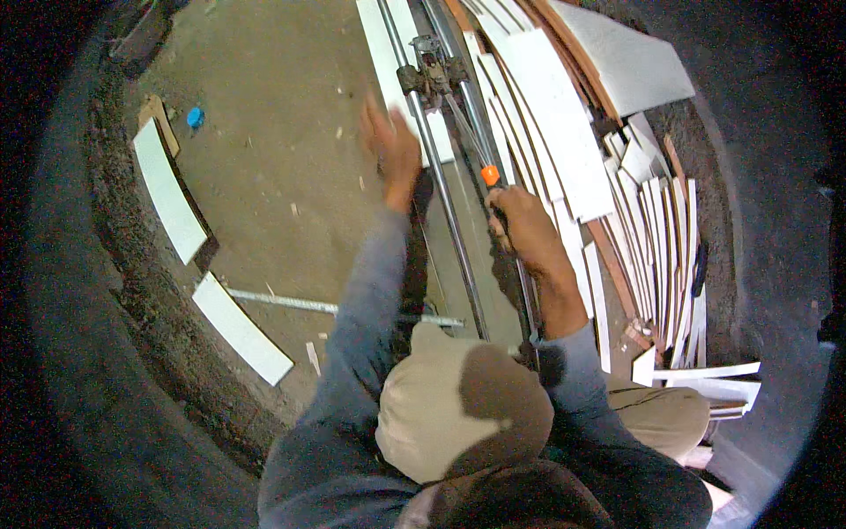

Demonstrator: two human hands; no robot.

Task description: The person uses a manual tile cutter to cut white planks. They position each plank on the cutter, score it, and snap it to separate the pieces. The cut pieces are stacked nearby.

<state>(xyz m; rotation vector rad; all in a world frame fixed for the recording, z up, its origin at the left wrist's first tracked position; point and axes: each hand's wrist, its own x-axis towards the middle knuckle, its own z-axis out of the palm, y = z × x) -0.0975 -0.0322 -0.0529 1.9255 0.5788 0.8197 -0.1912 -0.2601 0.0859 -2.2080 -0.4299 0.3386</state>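
A manual tile cutter with two long steel rails lies ahead of me on the floor. Its dark carriage sits on the rails toward the far end. My right hand is wrapped round the lever handle, just below an orange collar. Beneath the rails rests a white tile strip; its near end shows between the rails. Beside its left edge is my left hand, smeared by motion, its fingers stretched out. Whether that hand touches the tile cannot be made out.
Stacked white tiles lie along the cutter's right side, with a heap of narrow strips nearer me. Two tile pieces lie at the left by a rough dark edge. A metal ruler and a blue cap are on the floor.
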